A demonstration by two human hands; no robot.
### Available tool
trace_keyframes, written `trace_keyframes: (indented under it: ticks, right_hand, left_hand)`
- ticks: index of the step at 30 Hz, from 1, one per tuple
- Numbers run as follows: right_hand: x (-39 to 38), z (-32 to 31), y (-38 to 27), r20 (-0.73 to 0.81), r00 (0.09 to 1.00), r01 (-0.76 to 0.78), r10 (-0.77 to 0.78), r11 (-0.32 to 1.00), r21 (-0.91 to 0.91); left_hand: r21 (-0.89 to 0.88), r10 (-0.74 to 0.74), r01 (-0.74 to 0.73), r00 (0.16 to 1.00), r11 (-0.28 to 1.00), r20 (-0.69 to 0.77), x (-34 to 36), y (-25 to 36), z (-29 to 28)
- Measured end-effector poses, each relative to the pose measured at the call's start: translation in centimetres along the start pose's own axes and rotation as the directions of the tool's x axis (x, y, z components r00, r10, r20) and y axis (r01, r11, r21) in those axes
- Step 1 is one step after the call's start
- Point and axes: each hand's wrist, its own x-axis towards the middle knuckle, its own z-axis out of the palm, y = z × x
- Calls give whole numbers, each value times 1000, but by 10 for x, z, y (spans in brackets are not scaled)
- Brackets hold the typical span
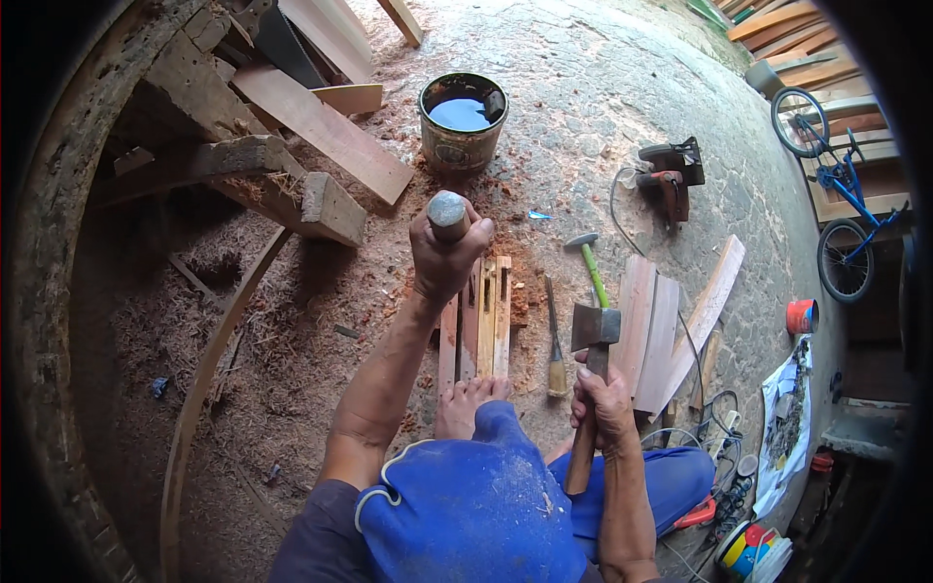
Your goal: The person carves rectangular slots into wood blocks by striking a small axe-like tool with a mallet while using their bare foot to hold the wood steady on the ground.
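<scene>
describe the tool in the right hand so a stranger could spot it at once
Start at the blue trousers at the bottom. Just above their right side, the right hand grips a hatchet-like tool by its wooden handle. A broad metal head sets it apart from the green-handled hammer beyond it and the slim chisel to its left.

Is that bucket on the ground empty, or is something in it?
Not empty: shiny liquid shows inside the bucket, reflecting the light. How deep it is, I cannot tell.
</scene>
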Motion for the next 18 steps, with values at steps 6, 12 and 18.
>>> trace_keyframes:
  ticks: [6, 12, 18]
  right_hand:
    - [8, 40, -72, 353, 827, 559, -438, 576, -596]
    - [0, 115, -166, 625, 645, 624, -439, -169, -763]
    - [20, 117, -171, 712, 609, 638, -351, -316, -702]
  left_hand:
    - [-16, 17, -17, 1000, 1000, 9, 6, -13, 10]
    - [116, 287, -285, 958, 952, -6, 7, -8, 15]
    - [206, 337, -335, 941, 919, 28, 0, -25, 13]
